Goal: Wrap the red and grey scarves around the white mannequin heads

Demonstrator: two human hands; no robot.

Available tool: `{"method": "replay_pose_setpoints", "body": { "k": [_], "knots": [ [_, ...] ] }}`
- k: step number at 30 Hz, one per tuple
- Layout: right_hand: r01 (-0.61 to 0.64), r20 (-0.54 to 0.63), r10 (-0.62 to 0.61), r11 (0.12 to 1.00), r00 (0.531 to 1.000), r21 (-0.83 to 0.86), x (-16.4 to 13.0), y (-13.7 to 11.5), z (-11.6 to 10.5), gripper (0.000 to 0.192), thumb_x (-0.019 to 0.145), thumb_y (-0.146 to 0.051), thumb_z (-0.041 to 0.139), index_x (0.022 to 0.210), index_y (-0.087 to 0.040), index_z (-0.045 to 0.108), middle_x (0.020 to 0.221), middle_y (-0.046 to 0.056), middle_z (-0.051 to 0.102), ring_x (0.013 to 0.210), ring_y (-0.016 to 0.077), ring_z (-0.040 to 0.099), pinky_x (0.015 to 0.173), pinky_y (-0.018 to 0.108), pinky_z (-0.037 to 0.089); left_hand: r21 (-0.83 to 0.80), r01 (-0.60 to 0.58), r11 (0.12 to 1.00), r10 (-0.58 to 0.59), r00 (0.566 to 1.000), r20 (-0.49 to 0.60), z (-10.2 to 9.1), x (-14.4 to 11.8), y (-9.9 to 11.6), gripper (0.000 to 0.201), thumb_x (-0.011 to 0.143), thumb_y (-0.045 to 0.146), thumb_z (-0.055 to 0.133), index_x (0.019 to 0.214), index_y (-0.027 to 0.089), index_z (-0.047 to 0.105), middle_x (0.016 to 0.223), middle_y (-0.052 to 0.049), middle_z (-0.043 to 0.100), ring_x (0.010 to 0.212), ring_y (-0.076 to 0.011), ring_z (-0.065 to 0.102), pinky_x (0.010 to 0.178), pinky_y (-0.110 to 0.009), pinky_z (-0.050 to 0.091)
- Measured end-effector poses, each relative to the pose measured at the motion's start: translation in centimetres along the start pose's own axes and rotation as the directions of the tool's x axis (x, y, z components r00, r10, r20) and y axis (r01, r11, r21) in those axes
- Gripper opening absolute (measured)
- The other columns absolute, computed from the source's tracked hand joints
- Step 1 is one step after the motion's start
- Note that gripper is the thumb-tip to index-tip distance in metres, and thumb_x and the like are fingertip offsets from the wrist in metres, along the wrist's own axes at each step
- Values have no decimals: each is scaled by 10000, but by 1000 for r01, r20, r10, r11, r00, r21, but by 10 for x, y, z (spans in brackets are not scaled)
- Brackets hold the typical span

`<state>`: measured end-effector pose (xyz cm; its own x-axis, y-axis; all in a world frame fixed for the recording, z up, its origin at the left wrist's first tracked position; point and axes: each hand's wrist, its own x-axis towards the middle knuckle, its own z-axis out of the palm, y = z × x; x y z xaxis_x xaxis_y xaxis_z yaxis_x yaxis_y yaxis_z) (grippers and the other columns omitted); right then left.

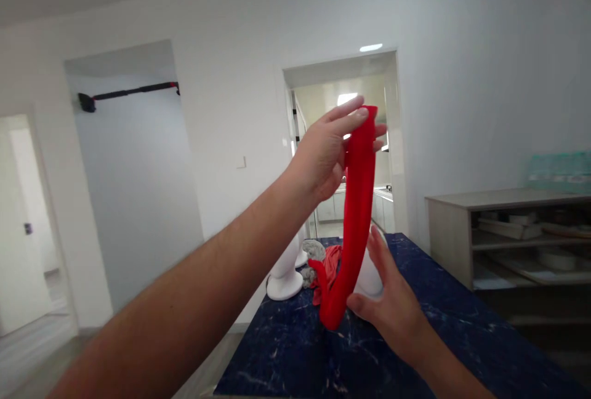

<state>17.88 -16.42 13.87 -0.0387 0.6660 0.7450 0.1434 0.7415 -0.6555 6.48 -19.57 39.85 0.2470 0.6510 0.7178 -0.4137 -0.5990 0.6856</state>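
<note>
Two hands stretch a red sock above the dark blue marbled table, left hand pinching its top, right hand open against its toe, white-walled room with doorways behind.

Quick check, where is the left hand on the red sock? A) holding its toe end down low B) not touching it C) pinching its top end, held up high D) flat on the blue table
C: the left hand grips the top end of the red sock, raised well above the blue table, while the right hand steadies the lower part.
</note>
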Motion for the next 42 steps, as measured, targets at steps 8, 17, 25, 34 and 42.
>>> {"method": "replay_pose_setpoints", "body": {
  "k": [8, 17, 25, 34, 42],
  "knots": [
    [-373, 246, 313, 893, 917, 253, 11, 2, -24, 444, 939, -541, 702, 1187, -173, 693, 518, -75, 554, 488, 139, 539, 777, 394, 594, -123, 96, 988, -88, 993, 73, 28, -27, 17, 445, 1125, 343, 255, 1250, 127, 623, 1435, -39, 634, 1462, -354, 516, 998, -420, 591],
    [-415, 234, 356, 861, 905, 295, 56, 27, -200, 289, 912, -501, 780, 975, -226, 716, 467, -114, 344, 400, 68, 290, 520, 287, 456, -234, -177, 956, 168, 984, -61, -19, -4, 20, 375, 1083, 302, 546, 1444, 213, 499, 1493, -98, 599, 1490, -361, 509, 1202, -519, 467],
    [-416, 173, 390, 896, 904, 157, 77, 5, -253, 304, 878, -509, 814, 975, -233, 732, 480, -100, 338, 426, 90, 343, 507, 296, 443, -282, -188, 941, 161, 980, -117, -35, 19, -7, 487, 1004, 362, 633, 1456, 227, 507, 1470, -116, 611, 1443, -377, 561, 1210, -541, 446],
    [-600, 325, 504, 687, 800, 411, 52, 116, -263, 342, 919, -503, 738, 839, -173, 697, 498, -146, 238, 417, 26, 123, 400, 212, 262, -459, 3, 888, -131, 960, -248, -102, 45, -93, 474, 894, 197, 639, 1356, 154, 543, 1295, -201, 663, 1219, -327, 718, 988, -455, 640],
    [-361, 218, 373, 373, 902, 855, 58, 184, -197, 89, 1022, -251, 579, 964, -205, 627, 646, -92, 378, 425, 48, 245, 356, 96, 334, -570, 68, 819, -403, 774, -488, -156, 44, -193, 591, 958, 278, 573, 1517, 150, 429, 1445, -215, 549, 1359, -297, 627, 1075, -432, 584]
  ]
}}
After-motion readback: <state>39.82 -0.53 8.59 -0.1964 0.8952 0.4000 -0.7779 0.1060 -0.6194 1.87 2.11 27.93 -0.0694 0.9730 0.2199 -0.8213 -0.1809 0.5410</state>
